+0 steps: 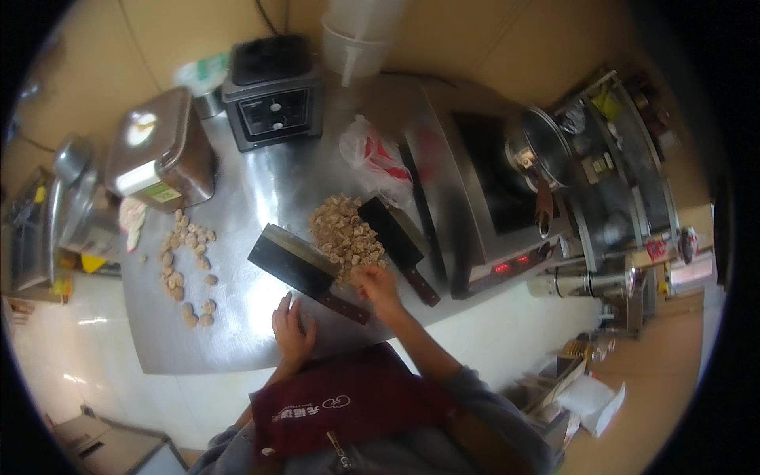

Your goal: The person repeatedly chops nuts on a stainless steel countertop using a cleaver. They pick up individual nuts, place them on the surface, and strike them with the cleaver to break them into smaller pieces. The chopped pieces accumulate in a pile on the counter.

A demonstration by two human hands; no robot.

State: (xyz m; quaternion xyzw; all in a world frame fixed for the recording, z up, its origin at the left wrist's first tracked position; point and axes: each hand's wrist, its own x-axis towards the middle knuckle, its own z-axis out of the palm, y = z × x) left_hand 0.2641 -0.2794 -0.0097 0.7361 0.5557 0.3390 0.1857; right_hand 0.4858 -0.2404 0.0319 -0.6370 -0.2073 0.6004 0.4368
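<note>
My left hand point(293, 331) rests on the steel table point(231, 350) near its front edge, just below a broad cleaver point(291, 258), and holds nothing. My right hand point(374, 286) touches the near end of a heap of light-brown chopped pieces point(344, 231); its fingers are bunched, and whether a piece is between them cannot be told. The first cleaver lies left of the heap, its wooden handle pointing toward me. A second cleaver point(395, 234) lies along the heap's right side. Whole round brown pieces point(191, 238), perhaps dried mushrooms, are scattered on the table's left part.
A lidded square container point(163, 151) and a black appliance with knobs point(273, 95) stand at the back. A plastic bag point(377, 160) lies behind the cleavers. On the right, an induction cooker point(481, 178) with a lit display holds a pan point(543, 148). Metal shelves point(623, 160) stand beyond.
</note>
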